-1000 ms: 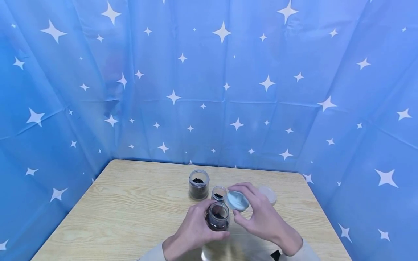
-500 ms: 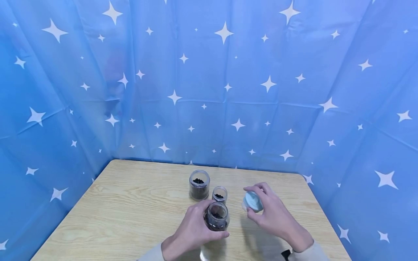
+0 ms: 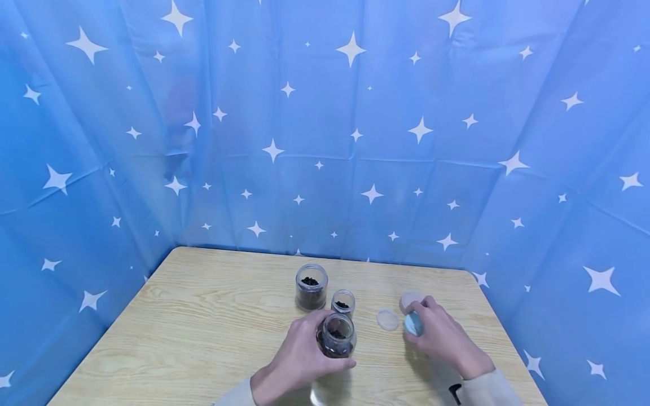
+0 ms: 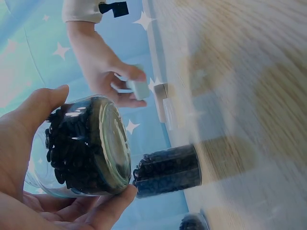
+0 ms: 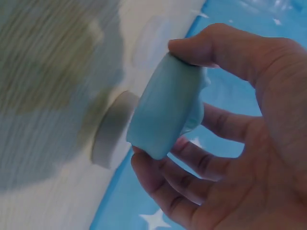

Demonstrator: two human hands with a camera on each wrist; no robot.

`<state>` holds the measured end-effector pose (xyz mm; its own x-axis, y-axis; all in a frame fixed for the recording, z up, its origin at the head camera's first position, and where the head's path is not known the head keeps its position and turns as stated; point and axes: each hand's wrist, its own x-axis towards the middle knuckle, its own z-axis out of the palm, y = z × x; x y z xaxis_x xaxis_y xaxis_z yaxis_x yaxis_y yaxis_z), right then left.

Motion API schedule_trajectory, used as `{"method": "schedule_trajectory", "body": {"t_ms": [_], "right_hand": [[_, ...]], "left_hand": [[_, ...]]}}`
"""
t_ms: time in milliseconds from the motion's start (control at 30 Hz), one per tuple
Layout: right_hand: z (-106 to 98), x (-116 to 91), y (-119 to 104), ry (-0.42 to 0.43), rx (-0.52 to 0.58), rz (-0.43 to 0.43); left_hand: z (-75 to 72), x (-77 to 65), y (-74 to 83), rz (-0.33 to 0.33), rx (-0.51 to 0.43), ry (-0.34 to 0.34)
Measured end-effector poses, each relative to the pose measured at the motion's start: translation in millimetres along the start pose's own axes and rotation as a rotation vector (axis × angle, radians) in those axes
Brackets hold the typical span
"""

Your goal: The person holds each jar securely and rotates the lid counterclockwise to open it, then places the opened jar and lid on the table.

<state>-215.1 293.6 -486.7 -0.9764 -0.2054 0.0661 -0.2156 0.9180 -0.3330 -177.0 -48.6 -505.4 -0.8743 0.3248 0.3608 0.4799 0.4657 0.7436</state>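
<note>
My left hand (image 3: 297,352) grips an open glass jar (image 3: 337,345) of dark, glossy bean-like pieces, raised above the table; in the left wrist view the jar (image 4: 76,148) lies sideways across the picture, fingers and thumb around it. A light blue lid (image 3: 413,324) is pinched in my right hand (image 3: 444,341), over the table's right side. Seen from the right wrist, thumb and fingertips clasp this lid (image 5: 165,105) by its rim. Just beyond it lies a pale, whitish lid (image 3: 410,298). A clear flat disc (image 3: 387,320) rests to the left of the right hand.
Behind the held jar stand a larger open glass jar (image 3: 311,290) and a small one (image 3: 343,303), both with dark pieces inside. The wooden table (image 3: 203,321) ends at a blue, star-printed curtain (image 3: 315,124).
My right hand has carried the blue lid rightward from beside the held jar and lower toward the table. The clear disc is now in plain sight. The left hand stays almost still.
</note>
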Motion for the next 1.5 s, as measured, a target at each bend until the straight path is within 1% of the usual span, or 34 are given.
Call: {"method": "schedule_trajectory", "body": {"t_ms": [133, 433, 633, 967, 1200, 1500], "right_hand": [[7, 5, 7, -0.023, -0.033, 0.015], [16, 11, 11, -0.004, -0.077, 0.018], [20, 12, 13, -0.010, -0.104, 0.014], [16, 9, 11, 0.004, -0.116, -0.005], [14, 6, 8, 0.026, -0.115, -0.016], [10, 3, 4, 0.102, -0.093, -0.058]], "left_hand": [[-1.0, 0.9, 0.9, -0.024, 0.016, 0.004], [-3.0, 1.5, 0.5, -0.027, 0.052, 0.013], [-7.9, 3.7, -3.4, -0.043, 0.050, 0.029], [-15.4, 4.5, -7.6, -0.057, 0.068, 0.040], [-20.0, 5.4, -14.0, -0.088, 0.114, 0.052], [-22.8, 6.6, -25.4, -0.127, 0.151, 0.066]]}}
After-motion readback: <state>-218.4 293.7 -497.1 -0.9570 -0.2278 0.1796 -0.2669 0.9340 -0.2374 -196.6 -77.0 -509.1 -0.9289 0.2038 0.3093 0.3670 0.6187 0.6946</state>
